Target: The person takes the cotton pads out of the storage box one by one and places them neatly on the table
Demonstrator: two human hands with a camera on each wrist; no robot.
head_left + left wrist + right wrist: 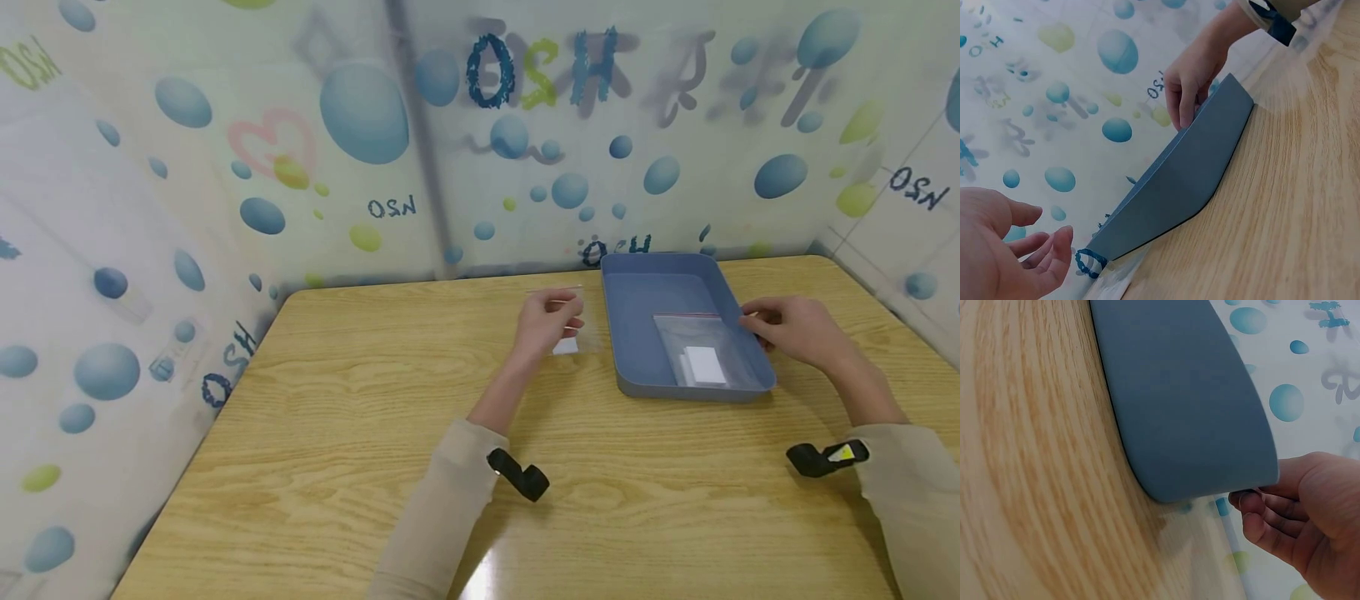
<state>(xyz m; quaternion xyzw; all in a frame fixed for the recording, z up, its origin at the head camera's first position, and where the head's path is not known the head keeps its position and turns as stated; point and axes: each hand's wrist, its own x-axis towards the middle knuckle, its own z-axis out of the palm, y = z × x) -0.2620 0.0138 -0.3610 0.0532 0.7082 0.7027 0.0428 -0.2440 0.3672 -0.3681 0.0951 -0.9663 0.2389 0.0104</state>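
Note:
A blue-grey tray [637, 367] rests on the table. In it, toward the near right, lies a clear zip bag [671, 329] with white rectangular pieces [705, 365] inside. My right hand [802, 329] pinches the tray's right rim; the right wrist view has its fingers [1272, 534] curled at the wall's edge. Left of the tray, my left hand [542, 321] hovers over a second clear bag [591, 333], which shows a white piece [566, 345] and is partly hidden by the hand. Nothing sits between the left thumb and loosely bent fingers [1054, 262] in the left wrist view.
The wooden table [337, 433] reaches a patterned fabric wall [480, 183] at the back, with similar fabric on both sides. Black straps with small wrist cameras [517, 475] sit at both sleeve cuffs.

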